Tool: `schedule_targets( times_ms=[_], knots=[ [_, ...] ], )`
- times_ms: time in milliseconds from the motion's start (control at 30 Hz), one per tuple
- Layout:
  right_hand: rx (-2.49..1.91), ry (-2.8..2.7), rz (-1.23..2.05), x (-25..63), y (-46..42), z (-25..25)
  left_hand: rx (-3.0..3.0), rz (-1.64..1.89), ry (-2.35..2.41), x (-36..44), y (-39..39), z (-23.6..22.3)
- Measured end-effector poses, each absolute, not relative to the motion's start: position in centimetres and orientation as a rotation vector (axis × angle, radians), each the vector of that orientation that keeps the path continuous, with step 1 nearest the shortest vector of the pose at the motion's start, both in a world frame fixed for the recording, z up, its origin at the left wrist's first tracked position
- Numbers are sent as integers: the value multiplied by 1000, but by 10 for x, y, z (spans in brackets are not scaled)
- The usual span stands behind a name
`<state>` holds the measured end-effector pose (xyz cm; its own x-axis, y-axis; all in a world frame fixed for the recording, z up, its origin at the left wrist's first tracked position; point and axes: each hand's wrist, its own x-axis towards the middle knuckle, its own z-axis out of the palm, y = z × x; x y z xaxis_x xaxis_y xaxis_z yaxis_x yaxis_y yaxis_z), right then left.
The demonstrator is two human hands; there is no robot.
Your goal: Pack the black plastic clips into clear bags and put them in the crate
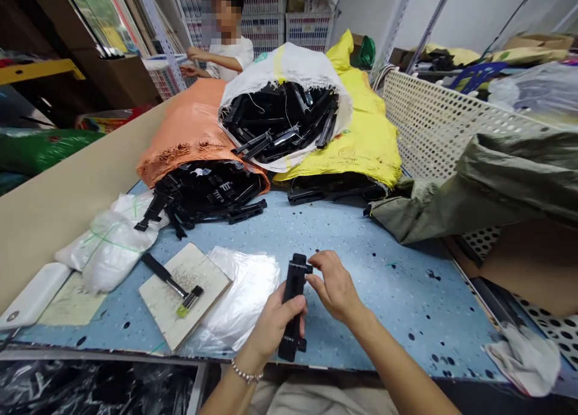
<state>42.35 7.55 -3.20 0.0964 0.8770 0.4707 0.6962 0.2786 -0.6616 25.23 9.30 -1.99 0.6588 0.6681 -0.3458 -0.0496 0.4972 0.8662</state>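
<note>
A long black plastic part [294, 288], with small knobs at its side, stands tilted over the front of the table. My left hand [276, 318] is wrapped round its lower half, thumb across the face. At the part's upper right end, the thumb and index finger of my right hand [333, 285] close on a small black knob [309, 269]. Left of my hands lies a stack of clear plastic bags [244, 288]. Beside it, a mallet [169, 279] with a black handle and a yellowish head end rests on a square board [198, 306].
Orange [185, 120], white [289, 65] and yellow [365, 126] sacks of black parts lie at the back. A tied plastic bundle [108, 240] sits left, a perforated cream crate [433, 120] and grey-green sack [497, 186] right. A person [232, 56] is behind the sacks.
</note>
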Motion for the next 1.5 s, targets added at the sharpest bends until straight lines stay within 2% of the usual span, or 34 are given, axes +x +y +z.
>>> schedule_targets(
  times_ms=[100,233,367,500,567,733,800,867,967,1033,1100,1167,1233,1300,1367,1433,1500],
  knots=[
    [-1497,-1769,127,429,85,-34,856,481,768,262,90,-18],
    [-1663,-1748,308,419,80,-33,689,632,868,267,101,-18],
    [-1358,-2050,156,399,55,-39,608,694,878,261,117,-16],
    [-1183,-2112,-33,388,44,-52,589,631,871,264,115,-15],
    [-1134,-2074,66,387,43,-55,649,694,885,266,105,-15],
    [-1315,-1640,778,381,36,-45,991,1170,950,258,73,-4],
    [-1338,-1648,931,382,35,-35,955,1211,920,255,73,3],
    [-1297,-1822,793,387,38,-24,727,1085,849,254,83,10],
    [-1162,-2123,251,397,47,-9,288,710,740,257,102,13],
    [-1059,-2273,2,403,52,-2,102,482,699,261,105,11],
    [-961,-2384,-104,407,55,2,23,326,688,264,101,8],
    [-885,-2429,-113,407,53,3,65,331,717,266,90,7],
    [-904,-2351,29,403,48,0,271,614,807,265,77,9],
    [-1076,-2127,358,396,41,-3,568,1041,881,262,68,12],
    [-1237,-1898,728,390,36,-2,784,1290,885,258,66,16],
    [-1284,-1858,874,390,36,3,792,1232,841,254,73,21],
    [-1238,-2036,665,395,41,9,616,1024,800,254,85,25]
  ],
)
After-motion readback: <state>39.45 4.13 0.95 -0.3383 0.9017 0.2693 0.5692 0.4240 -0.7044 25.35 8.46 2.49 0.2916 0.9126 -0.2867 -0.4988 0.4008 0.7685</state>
